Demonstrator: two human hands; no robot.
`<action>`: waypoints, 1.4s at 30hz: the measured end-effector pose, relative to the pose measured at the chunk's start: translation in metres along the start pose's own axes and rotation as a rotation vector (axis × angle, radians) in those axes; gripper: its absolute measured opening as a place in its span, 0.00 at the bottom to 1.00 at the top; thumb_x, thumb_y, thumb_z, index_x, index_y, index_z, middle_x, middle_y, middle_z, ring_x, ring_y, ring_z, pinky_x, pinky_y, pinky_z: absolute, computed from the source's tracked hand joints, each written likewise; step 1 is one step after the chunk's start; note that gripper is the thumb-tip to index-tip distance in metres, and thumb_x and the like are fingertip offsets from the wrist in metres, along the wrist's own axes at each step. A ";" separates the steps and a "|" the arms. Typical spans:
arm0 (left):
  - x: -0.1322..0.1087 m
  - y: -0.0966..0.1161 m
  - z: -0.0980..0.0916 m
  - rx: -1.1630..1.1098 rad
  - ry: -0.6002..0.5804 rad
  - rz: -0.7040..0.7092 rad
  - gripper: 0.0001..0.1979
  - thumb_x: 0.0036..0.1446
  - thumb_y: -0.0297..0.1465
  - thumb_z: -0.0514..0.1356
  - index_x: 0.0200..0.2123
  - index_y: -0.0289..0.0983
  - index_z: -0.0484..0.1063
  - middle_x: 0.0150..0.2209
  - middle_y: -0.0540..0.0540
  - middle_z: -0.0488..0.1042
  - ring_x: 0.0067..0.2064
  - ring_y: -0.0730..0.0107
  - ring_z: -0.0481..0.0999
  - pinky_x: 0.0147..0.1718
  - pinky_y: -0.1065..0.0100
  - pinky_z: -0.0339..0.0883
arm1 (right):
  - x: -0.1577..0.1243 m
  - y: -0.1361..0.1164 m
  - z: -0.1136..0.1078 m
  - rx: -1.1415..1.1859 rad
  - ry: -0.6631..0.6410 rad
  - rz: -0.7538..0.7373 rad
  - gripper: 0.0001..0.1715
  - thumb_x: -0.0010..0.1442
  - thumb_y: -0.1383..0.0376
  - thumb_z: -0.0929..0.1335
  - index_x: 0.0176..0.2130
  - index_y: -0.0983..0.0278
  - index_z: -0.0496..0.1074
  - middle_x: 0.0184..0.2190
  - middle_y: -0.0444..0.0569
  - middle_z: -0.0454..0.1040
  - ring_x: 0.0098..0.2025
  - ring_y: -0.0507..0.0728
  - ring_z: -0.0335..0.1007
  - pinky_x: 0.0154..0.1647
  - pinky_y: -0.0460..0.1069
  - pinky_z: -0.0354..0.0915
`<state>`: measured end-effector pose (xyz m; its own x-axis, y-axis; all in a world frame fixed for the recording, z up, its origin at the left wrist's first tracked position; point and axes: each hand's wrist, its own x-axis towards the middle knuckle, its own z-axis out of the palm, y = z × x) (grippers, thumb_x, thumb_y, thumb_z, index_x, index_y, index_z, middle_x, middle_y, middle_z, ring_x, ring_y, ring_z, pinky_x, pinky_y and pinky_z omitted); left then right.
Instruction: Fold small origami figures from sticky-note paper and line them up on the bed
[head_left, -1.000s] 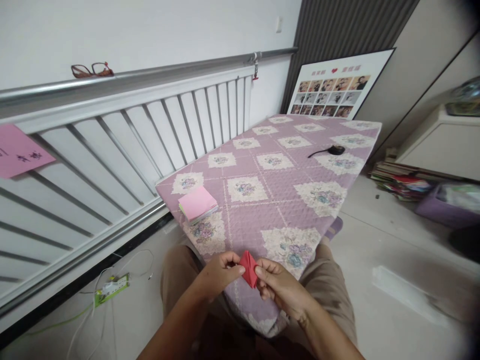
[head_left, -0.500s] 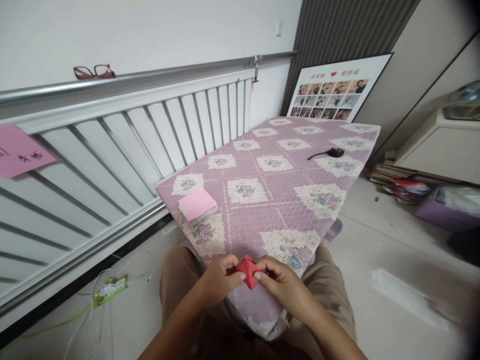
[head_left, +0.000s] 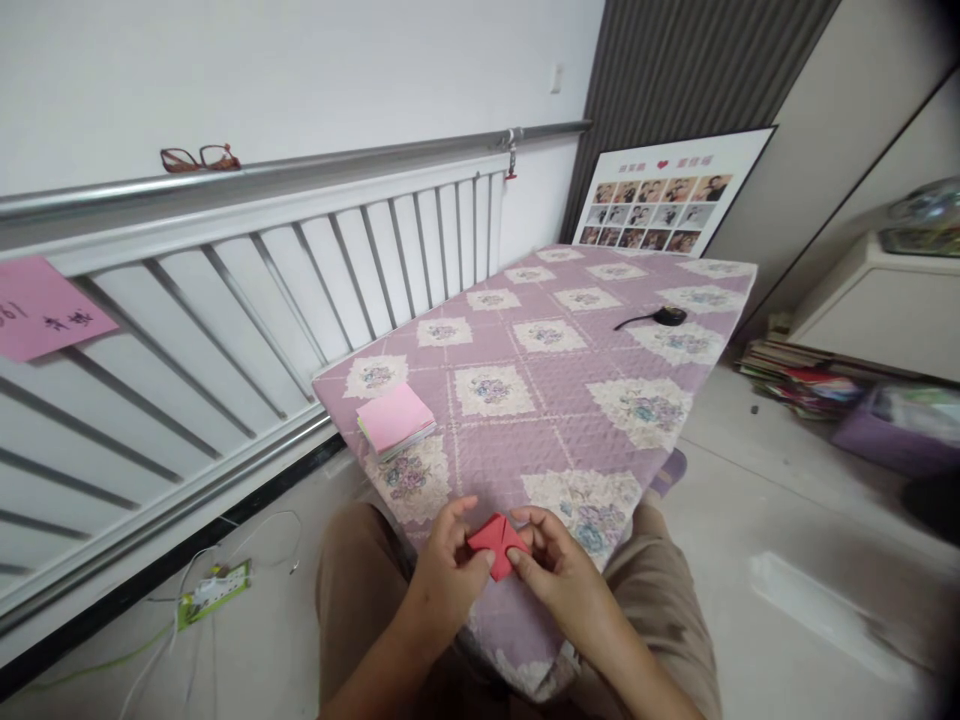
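Note:
A small folded piece of red paper (head_left: 496, 540) is held between both hands above the near corner of the table. My left hand (head_left: 454, 555) pinches its left side, thumb on the front and one finger sticking out. On the right side, my right hand (head_left: 551, 555) grips it with the thumb pressed on its face and the fingers curled behind. A slit or fold line runs down its upper part. Beyond the left hand, a stack of coloured paper (head_left: 396, 418) with a pink sheet on top lies on the flowered tablecloth (head_left: 517, 440).
A black round object with a strap (head_left: 667, 316) lies on the table's far right. Along the left stands a white radiator (head_left: 285, 290), with glasses (head_left: 200, 158) on the pipe above. A power strip (head_left: 216, 592) with cables sits on the floor at left.
The red paper has changed from a pointed diamond shape to a flatter, wider one in my fingers. Some left fingers have lifted outward. The view has tilted slightly up.

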<state>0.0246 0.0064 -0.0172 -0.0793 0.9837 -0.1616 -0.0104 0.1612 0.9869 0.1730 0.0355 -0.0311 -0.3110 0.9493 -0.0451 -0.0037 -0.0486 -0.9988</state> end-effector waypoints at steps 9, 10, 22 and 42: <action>-0.001 -0.013 0.007 -0.047 0.011 -0.068 0.04 0.48 0.28 0.58 0.28 0.34 0.66 0.25 0.53 0.64 0.28 0.76 0.62 0.29 0.73 0.57 | -0.001 0.006 0.004 0.039 -0.036 0.016 0.17 0.55 0.56 0.68 0.42 0.60 0.64 0.25 0.40 0.69 0.29 0.52 0.67 0.33 0.48 0.62; 0.000 -0.014 0.006 -0.043 0.002 -0.074 0.04 0.48 0.29 0.58 0.29 0.34 0.66 0.25 0.53 0.64 0.28 0.76 0.62 0.29 0.73 0.57 | -0.001 0.004 0.003 0.031 -0.058 0.025 0.16 0.55 0.56 0.68 0.42 0.61 0.65 0.25 0.41 0.69 0.29 0.52 0.67 0.33 0.48 0.62; -0.001 -0.017 0.002 0.085 -0.126 -0.131 0.05 0.50 0.29 0.58 0.32 0.35 0.67 0.25 0.53 0.68 0.27 0.74 0.68 0.28 0.72 0.62 | 0.005 -0.005 -0.005 -0.017 -0.037 0.112 0.20 0.56 0.50 0.67 0.26 0.63 0.68 0.23 0.41 0.66 0.27 0.50 0.59 0.30 0.46 0.57; -0.004 -0.066 0.001 0.246 -0.181 -0.362 0.08 0.53 0.30 0.54 0.35 0.34 0.69 0.27 0.51 0.71 0.20 0.78 0.64 0.19 0.75 0.54 | 0.020 0.048 -0.009 -0.179 -0.035 0.184 0.14 0.53 0.55 0.65 0.25 0.63 0.66 0.21 0.40 0.63 0.24 0.50 0.56 0.27 0.46 0.56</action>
<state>0.0261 -0.0085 -0.0817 0.0610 0.8554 -0.5143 0.2332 0.4888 0.8406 0.1747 0.0550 -0.0798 -0.3240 0.9179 -0.2290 0.2232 -0.1610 -0.9614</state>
